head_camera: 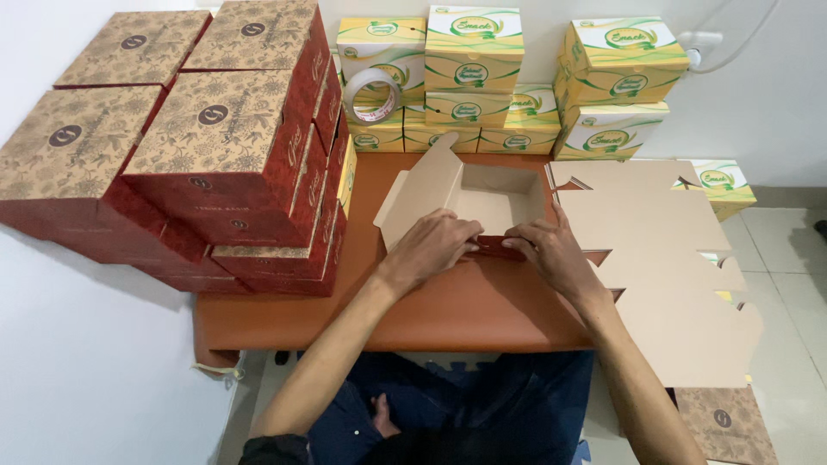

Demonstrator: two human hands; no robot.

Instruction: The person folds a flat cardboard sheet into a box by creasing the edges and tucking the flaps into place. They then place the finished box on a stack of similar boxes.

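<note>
Your left hand and right hand both pinch the near wall of the half-folded box, fingers closed, steadying it on the orange table beside the red boxes.

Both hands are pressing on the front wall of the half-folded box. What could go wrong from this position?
1. The left hand and right hand press the front wall of the half-folded box; uneven pressure might crease it crookedly.
2. The side flap stands loose and could spring outward.
3. The flat cardboard blanks overhang the orange table on the right; a nudge from the forearm might slide them off.
</note>
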